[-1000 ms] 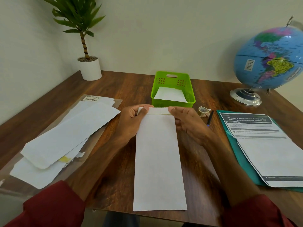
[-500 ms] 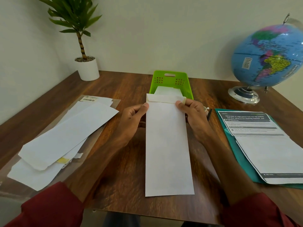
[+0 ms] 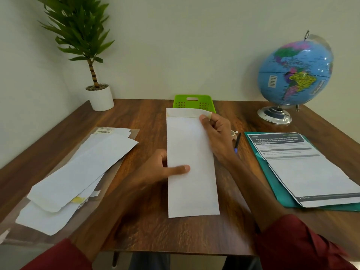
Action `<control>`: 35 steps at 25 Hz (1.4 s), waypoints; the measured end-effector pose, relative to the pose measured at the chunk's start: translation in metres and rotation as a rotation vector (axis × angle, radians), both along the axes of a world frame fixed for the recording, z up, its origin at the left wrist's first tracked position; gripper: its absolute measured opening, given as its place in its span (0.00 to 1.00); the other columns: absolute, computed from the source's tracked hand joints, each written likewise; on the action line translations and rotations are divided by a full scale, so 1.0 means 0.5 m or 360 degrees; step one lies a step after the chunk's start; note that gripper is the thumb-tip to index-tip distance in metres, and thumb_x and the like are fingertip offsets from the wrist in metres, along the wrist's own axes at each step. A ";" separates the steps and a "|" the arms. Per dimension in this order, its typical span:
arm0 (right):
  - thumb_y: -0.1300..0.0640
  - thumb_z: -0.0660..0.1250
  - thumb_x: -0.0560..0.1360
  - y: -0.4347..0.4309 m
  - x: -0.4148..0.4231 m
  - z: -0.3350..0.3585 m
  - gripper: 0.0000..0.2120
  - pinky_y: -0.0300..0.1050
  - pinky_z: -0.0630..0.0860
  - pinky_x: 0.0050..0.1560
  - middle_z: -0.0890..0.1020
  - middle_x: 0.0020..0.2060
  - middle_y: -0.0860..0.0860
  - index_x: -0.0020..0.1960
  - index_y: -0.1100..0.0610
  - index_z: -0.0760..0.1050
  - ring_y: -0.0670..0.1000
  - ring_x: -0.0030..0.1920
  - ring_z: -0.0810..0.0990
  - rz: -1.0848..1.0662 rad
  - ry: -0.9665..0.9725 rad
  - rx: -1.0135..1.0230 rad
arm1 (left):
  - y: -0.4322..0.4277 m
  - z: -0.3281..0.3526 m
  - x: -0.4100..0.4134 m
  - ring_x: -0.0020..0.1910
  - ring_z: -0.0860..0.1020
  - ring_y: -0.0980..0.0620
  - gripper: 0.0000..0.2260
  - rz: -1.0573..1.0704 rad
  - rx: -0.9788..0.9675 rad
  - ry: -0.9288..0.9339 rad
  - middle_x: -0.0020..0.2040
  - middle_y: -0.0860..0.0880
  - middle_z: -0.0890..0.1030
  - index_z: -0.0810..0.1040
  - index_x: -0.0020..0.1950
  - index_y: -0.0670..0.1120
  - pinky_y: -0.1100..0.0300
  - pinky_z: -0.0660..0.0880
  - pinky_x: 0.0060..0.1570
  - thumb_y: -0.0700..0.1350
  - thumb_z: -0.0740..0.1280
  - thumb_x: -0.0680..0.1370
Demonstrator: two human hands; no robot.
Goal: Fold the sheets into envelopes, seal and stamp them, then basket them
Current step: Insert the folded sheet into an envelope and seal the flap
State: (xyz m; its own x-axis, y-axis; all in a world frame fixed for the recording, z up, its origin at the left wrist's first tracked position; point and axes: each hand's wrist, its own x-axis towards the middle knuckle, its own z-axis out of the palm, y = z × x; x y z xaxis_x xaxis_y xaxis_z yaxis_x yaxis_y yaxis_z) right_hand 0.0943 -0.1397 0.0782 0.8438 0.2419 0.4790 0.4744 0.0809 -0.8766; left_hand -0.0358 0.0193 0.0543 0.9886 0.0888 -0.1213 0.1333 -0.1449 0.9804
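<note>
- Holding a long white envelope point(image 3: 191, 164) up in both hands over the middle of the table point(image 3: 148, 121), flap folded down along its top edge
- Pinching the left long edge about halfway down with the left hand point(image 3: 155, 170), thumb lying flat across the front, fingers tucked out of sight behind
- Gripping the top right corner with the right hand point(image 3: 218, 137), thumb pressing on the flap's end, fingers curled behind the paper
- Covering most of the green basket point(image 3: 192, 102) with the envelope's top edge; only the basket's far wall and handle slot showing above it
- Lying to the left on a clear plastic sleeve point(image 3: 124, 152), a loose pile of more envelopes point(image 3: 78, 172), its near end reaching close to the table's front edge
- Resting to the right on a teal folder point(image 3: 278, 191), a printed sheet point(image 3: 303, 168), running off the right side of the view
- Peeking out beside the right wrist, a blue pen point(image 3: 237, 143)
- Standing at the far corners, a potted plant point(image 3: 97, 82) on the left and a globe point(image 3: 294, 75) on the right
- Leaving bare wood open between pile and envelope, and in front of the envelope's lower edge up to the table's near rim
</note>
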 end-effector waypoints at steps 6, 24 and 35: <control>0.58 0.65 0.83 -0.022 -0.014 0.074 0.12 0.36 0.74 0.36 0.80 0.32 0.43 0.43 0.52 0.80 0.39 0.34 0.76 -0.0213 -0.0226 -0.0019 | -0.008 0.007 -0.073 0.52 0.84 0.61 0.12 -0.0133 0.0257 0.0043 0.51 0.62 0.86 0.83 0.55 0.50 0.60 0.82 0.52 0.48 0.77 0.73; 0.54 0.68 0.79 -0.259 -0.293 -0.022 0.17 0.23 0.63 0.66 0.72 0.71 0.39 0.67 0.42 0.77 0.32 0.68 0.65 0.0574 -0.0779 -0.1762 | 0.013 -0.046 -0.057 0.57 0.78 0.63 0.08 0.0271 0.1129 -0.0651 0.58 0.59 0.82 0.83 0.57 0.52 0.70 0.74 0.56 0.43 0.65 0.82; 0.48 0.70 0.79 -0.247 -0.218 -0.017 0.09 0.36 0.75 0.62 0.81 0.63 0.40 0.59 0.45 0.82 0.38 0.63 0.78 0.0534 -0.0307 -0.1635 | -0.052 -0.060 0.009 0.58 0.76 0.54 0.11 -0.0198 0.1829 -0.0591 0.61 0.50 0.82 0.81 0.61 0.48 0.59 0.74 0.62 0.49 0.62 0.83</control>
